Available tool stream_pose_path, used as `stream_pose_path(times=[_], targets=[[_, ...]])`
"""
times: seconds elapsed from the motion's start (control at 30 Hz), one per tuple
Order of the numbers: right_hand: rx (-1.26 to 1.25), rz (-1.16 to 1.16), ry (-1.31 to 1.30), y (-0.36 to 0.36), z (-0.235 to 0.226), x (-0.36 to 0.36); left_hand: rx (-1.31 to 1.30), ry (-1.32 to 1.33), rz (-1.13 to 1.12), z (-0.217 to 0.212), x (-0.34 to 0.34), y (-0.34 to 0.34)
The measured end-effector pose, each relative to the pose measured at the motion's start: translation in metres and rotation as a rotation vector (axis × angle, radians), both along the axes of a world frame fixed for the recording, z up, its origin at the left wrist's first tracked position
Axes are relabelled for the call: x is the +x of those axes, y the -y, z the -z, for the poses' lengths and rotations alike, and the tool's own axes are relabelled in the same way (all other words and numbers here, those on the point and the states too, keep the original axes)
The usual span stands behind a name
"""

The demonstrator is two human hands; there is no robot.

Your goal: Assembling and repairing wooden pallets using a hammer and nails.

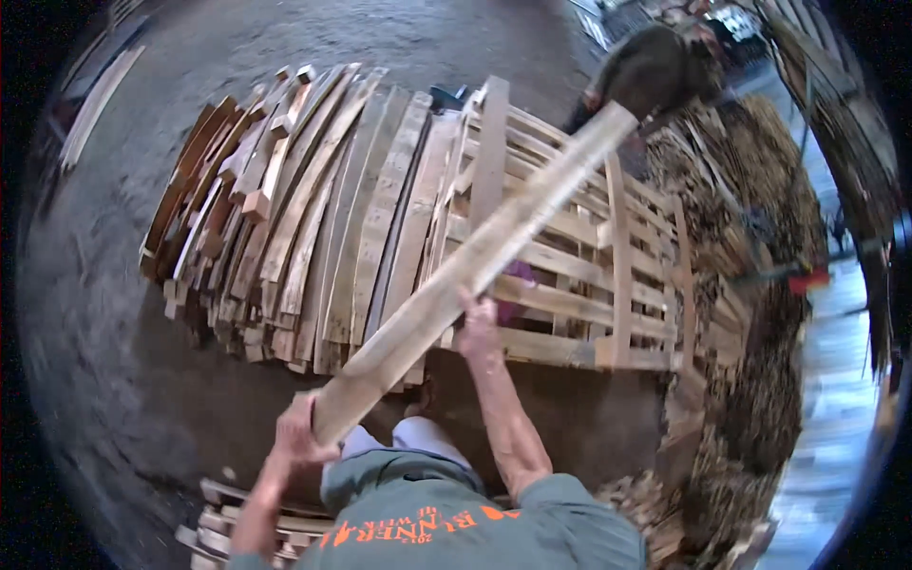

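A long wooden plank [418, 318] slants across the view, from near my body up to the far right, above a pallet. My left hand [299, 432] is closed round its near end. Farther along, my right hand [480, 328] grips the plank's right edge, with part of the fingers hidden under the wood. Beneath the plank lies a slatted wooden pallet [622, 275]. To its left a wide stack of loose boards [380, 199] lies side by side, some topped with short blocks.
At the far right, a person [651, 71] in dark clothing bends near the plank's far end. Heaps of broken wood [760, 180] line the right side. More slatted wood [214, 522] lies close by at lower left. Long boards [100, 104] rest on the floor at far left.
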State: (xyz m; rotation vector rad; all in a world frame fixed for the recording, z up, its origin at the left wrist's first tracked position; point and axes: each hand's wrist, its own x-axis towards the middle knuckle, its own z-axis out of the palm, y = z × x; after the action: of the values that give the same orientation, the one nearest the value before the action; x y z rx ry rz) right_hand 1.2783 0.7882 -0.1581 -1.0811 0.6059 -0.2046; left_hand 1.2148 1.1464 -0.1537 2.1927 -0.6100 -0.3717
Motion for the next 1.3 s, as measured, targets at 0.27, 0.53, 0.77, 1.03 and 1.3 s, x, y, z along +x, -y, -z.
stream_pose_path(times=[0.27, 0.53, 0.77, 1.03, 1.3], targets=[[-0.132, 0.314, 0.073, 0.231, -0.002, 0.050, -0.073, 0.168, 0.446, -0.002, 0.193, 0.181], [0.022, 0.138, -0.199, 0.405, -0.022, 0.140, -0.245, 0.553, -0.128, -0.004, 0.345, 0.315], [-0.425, -0.030, -0.275, 0.282, 0.024, -0.088, 0.081, -0.142, -0.675, 0.296, 0.136, 0.193], [-0.284, 0.121, -0.645, 0.195, -0.022, -0.229, 0.452, -0.428, -0.502, 0.382, 0.001, 0.225], [-0.208, 0.031, -0.710, 0.102, 0.001, -0.199, 0.393, -0.508, -0.302, 0.345, 0.053, 0.177]])
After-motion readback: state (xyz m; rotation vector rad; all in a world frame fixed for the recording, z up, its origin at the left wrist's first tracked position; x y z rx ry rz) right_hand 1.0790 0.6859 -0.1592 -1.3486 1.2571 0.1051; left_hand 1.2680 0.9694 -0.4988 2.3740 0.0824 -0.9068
